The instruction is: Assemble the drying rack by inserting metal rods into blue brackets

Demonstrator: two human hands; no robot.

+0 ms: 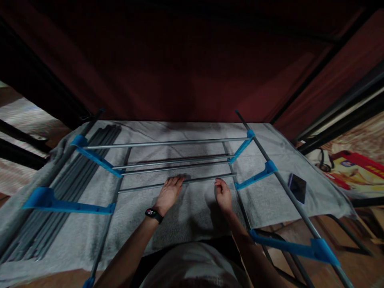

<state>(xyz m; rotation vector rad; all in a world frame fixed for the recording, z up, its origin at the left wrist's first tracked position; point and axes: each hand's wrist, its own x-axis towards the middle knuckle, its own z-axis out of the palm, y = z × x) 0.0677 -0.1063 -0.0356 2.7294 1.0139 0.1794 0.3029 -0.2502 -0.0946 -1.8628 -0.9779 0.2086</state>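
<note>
My left hand (170, 193), with a black fitness band (154, 215) on its wrist, lies across the nearest thin metal rod (141, 187). Its fingers are stretched out and cover part of that rod. Just below the same rod's right portion is my right hand (223, 194), its fingers curled in; whether they hold anything is hidden. Rods and blue plastic brackets (258, 175) form a rack frame around both hands. Farther back, more thin rods (168, 143) span between a left blue bracket (99, 160) and a right one (240, 148).
A bundle of grey tubes (69, 188) lies on the left of the pale cloth (192, 216). Beyond the frame's right tube (288, 192) is a phone (297, 188). A red and yellow package (354, 170) is at far right. A dark red panel (186, 80) stands behind.
</note>
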